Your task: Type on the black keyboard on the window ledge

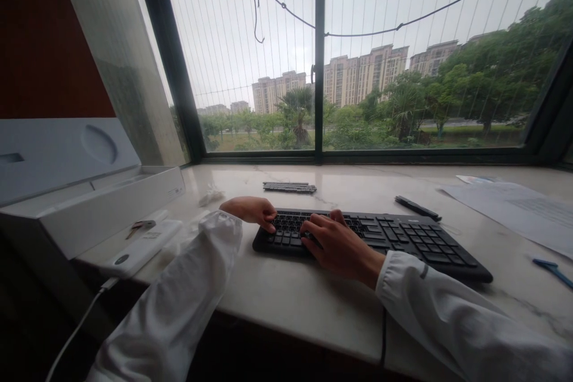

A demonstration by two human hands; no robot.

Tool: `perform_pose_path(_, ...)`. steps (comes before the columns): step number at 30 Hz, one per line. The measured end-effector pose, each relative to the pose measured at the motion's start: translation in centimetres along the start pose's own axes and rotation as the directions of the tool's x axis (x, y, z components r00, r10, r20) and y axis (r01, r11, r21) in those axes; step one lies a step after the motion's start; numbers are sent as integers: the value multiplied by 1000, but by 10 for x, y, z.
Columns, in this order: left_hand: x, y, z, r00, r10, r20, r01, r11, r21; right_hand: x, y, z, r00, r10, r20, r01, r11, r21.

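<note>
Basically, blk keyboard lies keys-up on the marbled counter by the window. Long axis runs L to R, a bit skewed: R end, w/ numpad, sits nearer the wearer, L end farther off. L hand is at the kbd's L end, fingers curled in over the keys; can't tell if anything's pinched. R hand is over the mid keys, fingers bent, fingertips low; gap b/w them looks narrow, but can't tell re: hold. Behind the kbd: row of small grey pieces, approx. parallel to it, plus dark strip slanting near the far edge. Papers & blue tool off to R; white box to L.
</note>
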State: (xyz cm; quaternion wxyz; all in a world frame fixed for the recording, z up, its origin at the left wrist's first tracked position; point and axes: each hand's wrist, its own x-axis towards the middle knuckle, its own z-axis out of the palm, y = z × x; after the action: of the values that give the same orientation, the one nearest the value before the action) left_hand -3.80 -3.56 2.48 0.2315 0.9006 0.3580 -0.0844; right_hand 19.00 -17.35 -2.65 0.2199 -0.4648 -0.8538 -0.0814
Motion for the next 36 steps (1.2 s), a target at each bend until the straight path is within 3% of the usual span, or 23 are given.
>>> perform_pose_path(10, -4, -3, 10, 995, 79, -58, -81, 996, -31, 0, 0, 0, 1000, 3, -10, -3, 1000, -19)
perform_pose_path(20, -1, -4, 13, 995, -65, -70, 65, 998, -11, -1, 1, -1, 999, -36, -22, 35, 999, -34)
perform_pose_path(25, -6, -4, -6, 996, -89, -19, 90, 996, 20, -1, 1, -3, 999, -28, -17, 28, 1000, -13)
perform_pose_path(27, -2, -13, -20, 992, -66, -112, 69, 997, 26, -1, 1, -3, 1000, -26, -12, 26, 1000, -6)
perform_pose_path(29, 9, -28, -33, 956, -134, -261, 161, 984, 83, -2, 1, -3, 999, -35, -6, 35, 999, -8)
perform_pose_path(30, 17, -36, -37, 909, -217, -356, 271, 956, 109, -2, 1, -3, 999, -38, -4, 38, 999, -10)
perform_pose_path(31, 26, -44, -41, 830, -321, -455, 408, 907, 103, -2, 1, -3, 999, -40, -2, 40, 999, -11)
perform_pose_path(34, 52, -67, -44, 713, -434, -551, 559, 826, 73, -3, 2, -2, 999, -40, -1, 40, 999, -9)
perform_pose_path(36, 65, -78, -41, 692, -444, -569, 581, 811, 75, -3, 3, -2, 999, -42, 1, 42, 999, -7)
